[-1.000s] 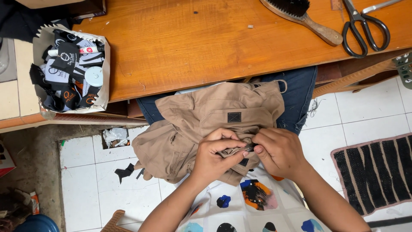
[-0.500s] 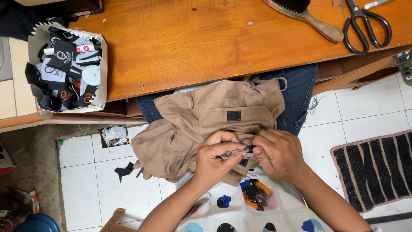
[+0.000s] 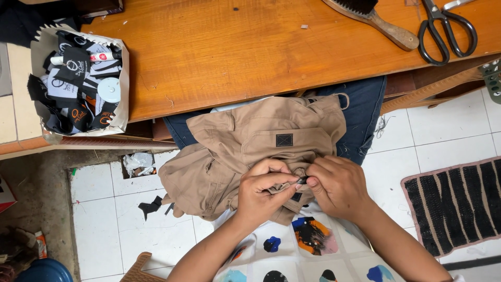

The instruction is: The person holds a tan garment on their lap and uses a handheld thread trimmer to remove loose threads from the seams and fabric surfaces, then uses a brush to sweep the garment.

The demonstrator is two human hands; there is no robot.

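Note:
A tan garment (image 3: 250,151) with a small black patch lies bunched on my lap, over blue jeans (image 3: 365,109). My left hand (image 3: 263,190) pinches a fold of its near edge between thumb and fingers. My right hand (image 3: 339,185) grips the same spot from the right, fingertips meeting the left hand's. A small dark part sits between the fingertips; what it is cannot be made out.
A wooden table (image 3: 250,52) stands ahead, with black scissors (image 3: 443,28) and a wooden brush (image 3: 376,18) at its right end. A paper box of black and white labels (image 3: 78,78) sits at the left. A black striped mat (image 3: 459,206) lies on the white tiled floor at right.
Both hands stay pinched on the garment's edge, with only slight finger movement. The view has shifted a little.

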